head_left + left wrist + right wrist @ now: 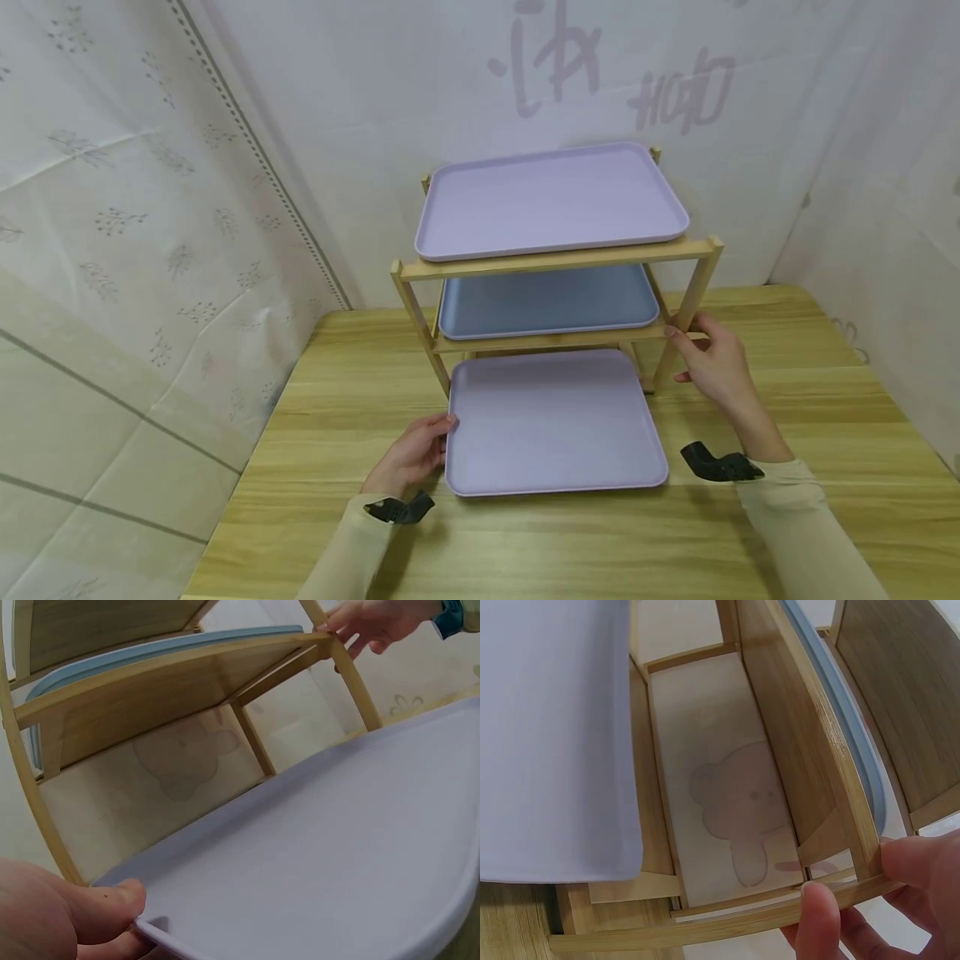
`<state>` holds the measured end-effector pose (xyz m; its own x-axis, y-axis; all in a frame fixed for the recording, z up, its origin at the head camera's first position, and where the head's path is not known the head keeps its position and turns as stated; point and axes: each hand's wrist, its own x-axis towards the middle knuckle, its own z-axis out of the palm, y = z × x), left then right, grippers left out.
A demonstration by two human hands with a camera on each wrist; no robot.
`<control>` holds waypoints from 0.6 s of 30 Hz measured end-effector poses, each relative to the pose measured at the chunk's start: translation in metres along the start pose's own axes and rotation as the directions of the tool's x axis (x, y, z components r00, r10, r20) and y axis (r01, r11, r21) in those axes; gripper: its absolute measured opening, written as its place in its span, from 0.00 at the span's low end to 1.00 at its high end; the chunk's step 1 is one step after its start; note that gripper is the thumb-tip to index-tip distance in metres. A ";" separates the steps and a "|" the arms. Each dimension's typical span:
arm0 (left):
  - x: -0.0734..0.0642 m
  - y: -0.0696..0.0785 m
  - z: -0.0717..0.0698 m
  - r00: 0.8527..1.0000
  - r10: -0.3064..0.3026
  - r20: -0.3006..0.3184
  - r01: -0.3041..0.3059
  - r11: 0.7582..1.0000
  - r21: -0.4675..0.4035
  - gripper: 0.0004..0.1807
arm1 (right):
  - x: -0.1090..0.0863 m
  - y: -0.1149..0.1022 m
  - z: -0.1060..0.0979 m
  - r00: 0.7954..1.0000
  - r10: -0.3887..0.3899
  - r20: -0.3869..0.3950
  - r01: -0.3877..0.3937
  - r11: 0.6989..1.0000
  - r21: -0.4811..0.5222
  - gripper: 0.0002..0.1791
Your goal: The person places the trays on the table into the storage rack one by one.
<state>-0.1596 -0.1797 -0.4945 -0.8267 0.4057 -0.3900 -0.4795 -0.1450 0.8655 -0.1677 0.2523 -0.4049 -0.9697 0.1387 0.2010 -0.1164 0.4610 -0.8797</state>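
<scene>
A pale purple tray (555,425) extends forward from the lowest level of a wooden three-level rack (540,263). My left hand (412,454) pinches this tray's left rim, thumb on top and fingers underneath; the left wrist view shows the thumb (112,904) close up. My right hand (716,367) grips the rack's front right leg near the middle level, and in the right wrist view its thumb and fingers (821,915) close round the wood. A blue tray (551,304) lies on the middle level. Another pale purple tray (551,200) sits on the top level.
The rack stands toward the back of a wood-grain table (345,417). Behind it hangs a pale printed curtain (450,75), with a patterned sheet (135,250) at the left. Dark bands (720,463) sit around both wrists.
</scene>
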 end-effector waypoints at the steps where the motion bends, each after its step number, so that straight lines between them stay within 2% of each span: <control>1: 0.002 0.001 0.001 1.000 0.000 -0.007 0.000 1.000 -0.004 0.09 | 0.000 0.000 0.000 1.000 -0.003 0.001 0.003 1.000 0.000 0.22; 8: 0.014 0.006 0.005 0.999 -0.017 -0.038 0.016 1.000 -0.017 0.11 | 0.000 0.001 0.000 1.000 -0.004 0.004 0.004 1.000 0.000 0.22; 13: 0.022 0.008 0.010 0.989 0.029 -0.148 -0.035 0.999 -0.038 0.08 | 0.000 0.001 0.000 1.000 -0.004 0.008 0.004 1.000 -0.005 0.22; 18: 0.024 0.006 0.020 0.964 0.087 -0.250 -0.102 0.994 -0.047 0.19 | 0.001 0.000 -0.001 1.000 -0.001 0.011 0.001 1.000 -0.010 0.23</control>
<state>-0.1762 -0.1533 -0.4925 -0.9127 0.1533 -0.3789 -0.4057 -0.2276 0.8852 -0.1684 0.2532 -0.4040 -0.9719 0.1289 0.1971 -0.1152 0.4698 -0.8752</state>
